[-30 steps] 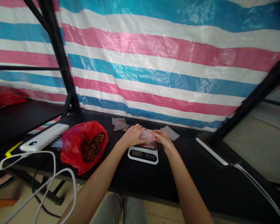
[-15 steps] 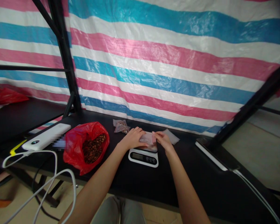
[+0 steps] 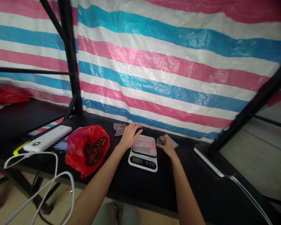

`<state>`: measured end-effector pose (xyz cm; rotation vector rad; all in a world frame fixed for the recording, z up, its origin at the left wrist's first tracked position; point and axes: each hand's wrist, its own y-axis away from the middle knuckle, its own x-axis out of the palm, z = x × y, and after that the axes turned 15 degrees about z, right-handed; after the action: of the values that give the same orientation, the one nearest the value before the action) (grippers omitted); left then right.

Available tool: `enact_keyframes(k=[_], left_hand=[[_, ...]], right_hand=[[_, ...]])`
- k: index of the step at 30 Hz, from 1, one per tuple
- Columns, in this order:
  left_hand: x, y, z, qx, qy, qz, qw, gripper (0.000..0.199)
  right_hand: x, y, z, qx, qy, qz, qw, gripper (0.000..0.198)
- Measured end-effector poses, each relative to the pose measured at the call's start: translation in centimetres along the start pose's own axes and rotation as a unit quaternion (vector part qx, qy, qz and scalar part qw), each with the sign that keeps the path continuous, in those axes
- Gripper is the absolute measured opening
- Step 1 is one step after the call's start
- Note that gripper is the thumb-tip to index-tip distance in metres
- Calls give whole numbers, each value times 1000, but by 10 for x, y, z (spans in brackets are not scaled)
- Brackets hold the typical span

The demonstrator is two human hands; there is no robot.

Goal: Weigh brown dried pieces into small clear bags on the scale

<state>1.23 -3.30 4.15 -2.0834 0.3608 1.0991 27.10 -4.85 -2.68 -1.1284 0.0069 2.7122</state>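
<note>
My left hand (image 3: pixel 130 136) is open, fingers spread, just left of a white digital kitchen scale (image 3: pixel 143 161). On the scale's shiny platform lies a pale translucent patch; I cannot tell whether it is a flat plastic bag or a reflection. To the right of the scale, my right hand (image 3: pixel 166 147) has its thumb and fingers around a small clear plastic bag (image 3: pixel 159 140). Beside that hand are flat translucent bags (image 3: pixel 173 141), partly covered by it. Small filled bags (image 3: pixel 119 129) lie behind my left hand.
A red plastic bag (image 3: pixel 72 156) full of brown pieces (image 3: pixel 93 153) stands open at the left. Near it are a white power bank (image 3: pixel 49 139) and looping white cables (image 3: pixel 55 178). At the right, a dark-topped white device (image 3: pixel 209 162) lies by the black frame (image 3: pixel 245 115).
Both hands have come off the scale platform. The left moved left and its fingers spread; the right moved right, beside the flat bags. The view has shifted slightly.
</note>
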Motion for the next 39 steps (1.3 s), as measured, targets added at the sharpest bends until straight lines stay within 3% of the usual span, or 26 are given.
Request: enact_keyframes(k=[5,9,11,13,15,17,19,22,25,29,35,39], left_hand=[[-26,22,-5,-36,6,-72,997,23],[-73,68,12,-89,-36,-81,992,21],[-100,90,35,-129,-88,-33,987,27],[-120,106,64,-157,-136,57,977,43],[-132,117,91,-181,-163,154,957,54],[-135,122,111,-193,-182,213,940,55],[-135,123,121,-200,-218,211,932,45],[-134,118,122,-205,-262,177,926,28],[-136,112,118,-196,-282,175,923,21],[-138,108,114,-191,-270,159,930,24],[-128,111,117,-295,-159,123,934,37],[-119,113,127,-260,-136,150,944,46]], right_hand=[[6,0,9,18,-3,-4,1000,35],[-1,7,32,-16,-106,-98,989,45],[0,16,52,-93,-156,-131,975,48],[6,29,76,-175,-158,-126,963,46],[20,44,104,-216,-136,-89,963,45],[40,60,133,-238,-134,-32,961,49],[63,76,164,-260,-94,54,959,44],[94,94,207,-347,21,192,918,34],[114,100,235,-373,144,239,885,35],[122,91,244,-353,217,275,868,36],[118,80,235,-317,278,316,850,32],[117,81,236,-299,300,315,849,29]])
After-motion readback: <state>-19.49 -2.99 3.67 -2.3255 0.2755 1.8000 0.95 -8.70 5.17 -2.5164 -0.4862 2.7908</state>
